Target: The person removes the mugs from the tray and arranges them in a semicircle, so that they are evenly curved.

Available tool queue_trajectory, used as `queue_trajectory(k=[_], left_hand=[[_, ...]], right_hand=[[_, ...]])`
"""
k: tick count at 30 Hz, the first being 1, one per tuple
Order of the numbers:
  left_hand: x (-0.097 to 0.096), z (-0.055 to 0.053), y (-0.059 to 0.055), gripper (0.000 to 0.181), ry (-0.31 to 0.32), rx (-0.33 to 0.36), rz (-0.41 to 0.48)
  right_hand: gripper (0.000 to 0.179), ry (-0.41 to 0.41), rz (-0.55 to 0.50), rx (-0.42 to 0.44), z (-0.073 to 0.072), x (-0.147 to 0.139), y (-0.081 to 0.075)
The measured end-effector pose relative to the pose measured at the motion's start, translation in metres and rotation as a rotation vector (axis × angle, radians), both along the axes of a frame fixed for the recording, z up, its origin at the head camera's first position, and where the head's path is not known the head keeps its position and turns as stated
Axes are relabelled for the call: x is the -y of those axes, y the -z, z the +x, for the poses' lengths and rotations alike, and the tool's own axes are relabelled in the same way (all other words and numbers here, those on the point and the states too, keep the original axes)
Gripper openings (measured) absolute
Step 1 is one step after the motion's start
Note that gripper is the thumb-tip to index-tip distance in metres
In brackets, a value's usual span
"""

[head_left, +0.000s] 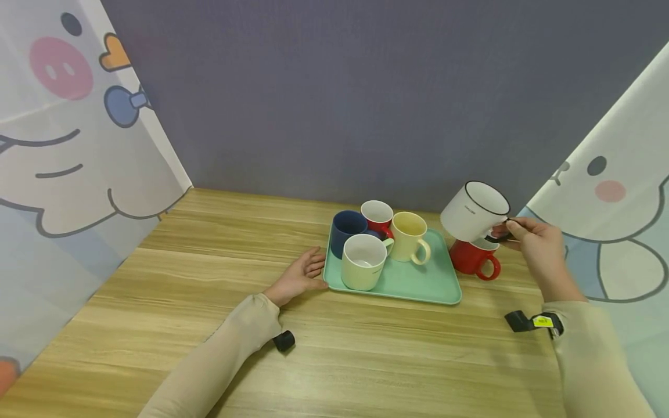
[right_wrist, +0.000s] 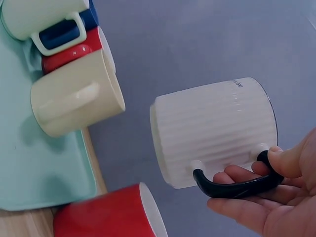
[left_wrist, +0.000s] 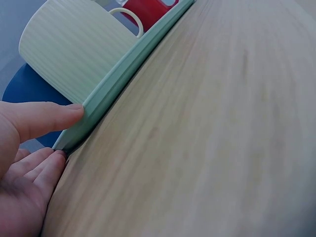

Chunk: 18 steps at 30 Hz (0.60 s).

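My right hand (head_left: 540, 241) grips the black handle (right_wrist: 237, 187) of a white ribbed mug with a black rim (head_left: 473, 212). This mug is raised and tilted above a red mug (head_left: 465, 257) that stands beside the tray. At the left front corner of a mint-green tray (head_left: 418, 284), my left hand (head_left: 298, 278) holds the edge, its thumb (left_wrist: 54, 116) against the rim and its fingers at the corner. On the tray stand a pale green mug (head_left: 360, 264), a dark blue mug (head_left: 345, 229), a cream-yellow mug (head_left: 405, 241) and another red mug (head_left: 375, 220), partly hidden.
The wooden table (head_left: 219, 249) meets a dark grey wall (head_left: 334, 104) behind the tray. Cartoon-printed panels (head_left: 68, 168) flank both sides. The right part of the tray shows bare surface.
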State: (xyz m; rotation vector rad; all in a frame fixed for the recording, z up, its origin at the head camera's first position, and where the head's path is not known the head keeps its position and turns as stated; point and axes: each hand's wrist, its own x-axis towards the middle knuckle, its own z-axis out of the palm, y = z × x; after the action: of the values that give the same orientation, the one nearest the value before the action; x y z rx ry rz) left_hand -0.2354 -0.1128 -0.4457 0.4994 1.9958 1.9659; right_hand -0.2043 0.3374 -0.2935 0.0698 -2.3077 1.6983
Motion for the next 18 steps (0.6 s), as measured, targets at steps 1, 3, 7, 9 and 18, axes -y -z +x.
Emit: queue_trajectory(k=[1, 3, 7, 9, 18], left_hand=[[0.000, 0.000, 0.000, 0.097, 0.001, -0.005, -0.003], [0.000, 0.000, 0.000, 0.097, 0.002, -0.008, -0.004], [0.001, 0.000, 0.000, 0.096, 0.011, -0.020, -0.005], [0.001, 0.000, -0.001, 0.096, 0.011, -0.017, -0.001], [0.001, 0.002, -0.002, 0.096, 0.007, -0.025, 0.001]], right_hand=[[0.021, 0.009, 0.000, 0.001, -0.001, -0.001, 0.000], [0.022, 0.028, -0.001, 0.004, -0.004, -0.004, -0.001], [0.022, 0.060, -0.040, 0.014, -0.008, -0.010, -0.002], [0.024, 0.067, -0.098, 0.016, -0.010, -0.012, -0.002], [0.032, 0.141, -0.287, 0.041, -0.024, -0.020, -0.001]])
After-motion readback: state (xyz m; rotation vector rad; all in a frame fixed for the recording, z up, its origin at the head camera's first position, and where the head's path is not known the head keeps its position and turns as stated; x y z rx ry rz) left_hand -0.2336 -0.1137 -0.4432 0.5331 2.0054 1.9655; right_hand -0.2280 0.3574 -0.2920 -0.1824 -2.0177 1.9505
